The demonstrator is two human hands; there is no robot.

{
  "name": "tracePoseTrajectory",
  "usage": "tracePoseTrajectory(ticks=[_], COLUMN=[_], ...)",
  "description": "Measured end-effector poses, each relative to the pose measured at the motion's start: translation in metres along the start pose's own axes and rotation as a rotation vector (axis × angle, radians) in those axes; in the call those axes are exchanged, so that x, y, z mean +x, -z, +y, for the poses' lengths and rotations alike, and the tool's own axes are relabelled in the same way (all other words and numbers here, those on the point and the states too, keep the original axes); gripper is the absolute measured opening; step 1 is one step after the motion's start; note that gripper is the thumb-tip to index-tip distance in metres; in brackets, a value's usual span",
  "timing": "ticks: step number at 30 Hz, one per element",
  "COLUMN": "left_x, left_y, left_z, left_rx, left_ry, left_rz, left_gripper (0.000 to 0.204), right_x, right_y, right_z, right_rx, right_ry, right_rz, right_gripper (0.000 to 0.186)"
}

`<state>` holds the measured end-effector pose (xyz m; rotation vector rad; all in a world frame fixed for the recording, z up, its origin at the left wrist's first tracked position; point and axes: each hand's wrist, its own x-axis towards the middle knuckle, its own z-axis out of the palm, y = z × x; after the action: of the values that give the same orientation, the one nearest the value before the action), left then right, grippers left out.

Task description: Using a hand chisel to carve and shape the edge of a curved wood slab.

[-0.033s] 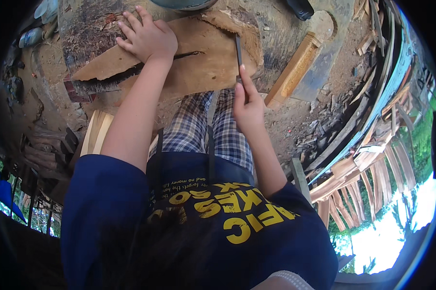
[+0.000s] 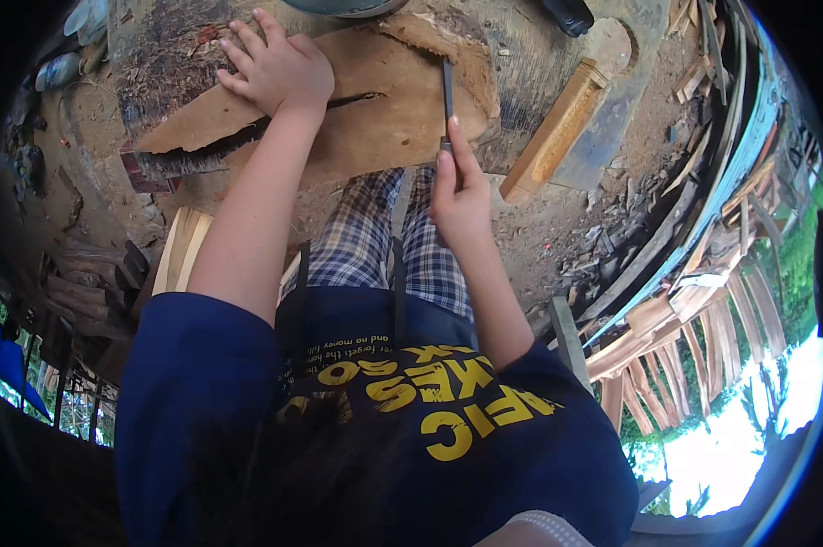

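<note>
A flat brown wooden piece point(image 2: 389, 137) with a long jagged split and a rough, raised far-right edge lies across the worn work surface point(image 2: 534, 68). My left hand point(image 2: 288, 77) rests on its left part, palm down, fingers spread. In my right hand point(image 2: 462, 205) is a narrow, chisel-like tool point(image 2: 449, 100) with a slim dark metal blade. The index finger stretches along the tool, and the thumb presses beside it. The blade points away from me, its tip at the rough edge. Most of the handle is hidden in my palm.
To the right, a squared wooden block point(image 2: 557, 132) lies at a slant. A dark bowl point(image 2: 348, 7) and a black object point(image 2: 568, 15) are at the far side. Wood scraps point(image 2: 603, 237) litter the ground at right. A pale wooden piece point(image 2: 182, 251) stands near my left forearm.
My right hand and the chisel-like tool have shifted slightly left and away from me. My left hand stays on the wooden piece, almost unmoved.
</note>
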<state>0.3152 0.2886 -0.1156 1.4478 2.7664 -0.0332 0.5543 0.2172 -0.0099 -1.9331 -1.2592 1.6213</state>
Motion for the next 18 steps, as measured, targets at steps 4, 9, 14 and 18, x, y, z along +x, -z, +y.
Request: tracePoseTrajectory(ticks=[4, 9, 14, 18], left_x=[0.005, 0.004, 0.004, 0.005], left_y=[-0.015, -0.013, -0.012, -0.016], left_z=[-0.007, -0.004, -0.002, -0.009], left_rx=[0.012, -0.049, -0.077, -0.045], left_ry=[-0.004, -0.011, -0.043, -0.020], left_rz=[0.089, 0.122, 0.149, 0.138], left_gripper=[0.054, 0.054, 0.057, 0.057], right_x=[0.001, 0.015, 0.019, 0.014], right_y=[-0.017, 0.011, 0.022, 0.022], right_z=[-0.012, -0.006, -0.003, -0.026], right_rx=[0.026, -0.461, -0.148, 0.310], right_ry=[-0.059, 0.099, 0.089, -0.146], right_rz=[0.056, 0.069, -0.015, -0.204], right_gripper=[0.048, 0.047, 0.045, 0.046])
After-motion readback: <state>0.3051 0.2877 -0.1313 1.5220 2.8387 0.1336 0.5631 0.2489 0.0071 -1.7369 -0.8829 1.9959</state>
